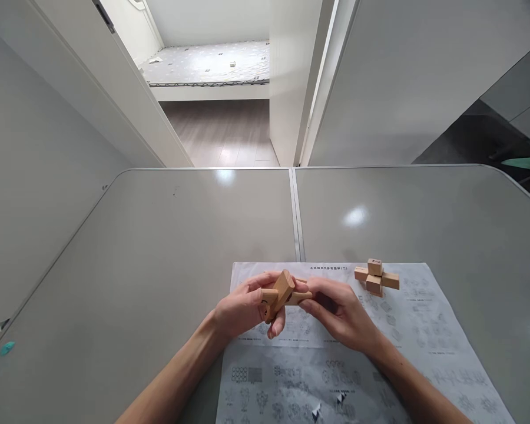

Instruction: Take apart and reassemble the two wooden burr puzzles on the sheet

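My left hand point(249, 303) is wrapped round a few crossed wooden puzzle pieces point(279, 295), one of them slanting up across the others. Dark printed marks show on the piece by my left thumb. From the right, my right hand point(342, 312) pinches the end of a wooden piece that sticks out of the same bundle. How the pieces interlock is partly hidden by my fingers. Beyond my right hand, an assembled wooden cross-shaped puzzle point(374, 278) rests on the printed instruction sheet point(413, 330).
The creased sheet lies under both hands, with two small torn spots point(317, 411) near its lower edge. A metal seam point(296, 218) divides the grey table point(181, 247). Past the table's far edge, a doorway shows a bed point(207, 65).
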A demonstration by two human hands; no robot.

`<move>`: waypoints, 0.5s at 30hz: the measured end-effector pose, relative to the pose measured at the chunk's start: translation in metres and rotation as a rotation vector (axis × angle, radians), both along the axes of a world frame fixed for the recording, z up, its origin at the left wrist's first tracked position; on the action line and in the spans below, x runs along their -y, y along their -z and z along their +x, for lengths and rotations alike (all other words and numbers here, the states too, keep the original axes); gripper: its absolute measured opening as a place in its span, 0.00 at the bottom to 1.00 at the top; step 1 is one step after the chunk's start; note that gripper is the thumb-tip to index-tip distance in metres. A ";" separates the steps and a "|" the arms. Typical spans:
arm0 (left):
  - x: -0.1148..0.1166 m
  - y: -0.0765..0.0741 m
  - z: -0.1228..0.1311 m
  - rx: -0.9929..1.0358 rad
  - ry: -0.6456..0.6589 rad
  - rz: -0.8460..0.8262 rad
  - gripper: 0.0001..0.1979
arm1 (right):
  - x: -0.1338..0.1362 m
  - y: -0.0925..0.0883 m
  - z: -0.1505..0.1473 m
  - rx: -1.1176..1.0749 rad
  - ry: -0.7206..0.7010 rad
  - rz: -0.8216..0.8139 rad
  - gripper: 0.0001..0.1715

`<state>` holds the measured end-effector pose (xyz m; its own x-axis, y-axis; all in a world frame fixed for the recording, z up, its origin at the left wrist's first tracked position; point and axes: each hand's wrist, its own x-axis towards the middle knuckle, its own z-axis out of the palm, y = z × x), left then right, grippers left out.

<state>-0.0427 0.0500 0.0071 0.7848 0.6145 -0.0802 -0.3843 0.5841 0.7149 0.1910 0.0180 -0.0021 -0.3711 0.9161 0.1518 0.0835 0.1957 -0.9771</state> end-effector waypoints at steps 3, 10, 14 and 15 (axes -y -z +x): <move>0.001 -0.001 0.000 -0.025 0.007 0.013 0.26 | 0.001 0.001 0.000 -0.014 0.002 -0.019 0.09; 0.001 0.005 -0.002 0.014 0.018 -0.016 0.25 | 0.002 0.004 0.002 -0.030 0.001 -0.058 0.08; 0.001 0.010 -0.004 0.061 -0.027 -0.049 0.21 | 0.002 0.006 0.003 -0.018 0.021 -0.071 0.10; 0.001 0.011 -0.005 0.067 -0.031 -0.051 0.21 | 0.002 0.006 0.003 -0.013 0.027 -0.072 0.11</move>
<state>-0.0474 0.0490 -0.0038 0.7700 0.6353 -0.0601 -0.4488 0.6061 0.6566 0.1937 0.0163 -0.0083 -0.3442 0.9346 0.0903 0.0748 0.1231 -0.9896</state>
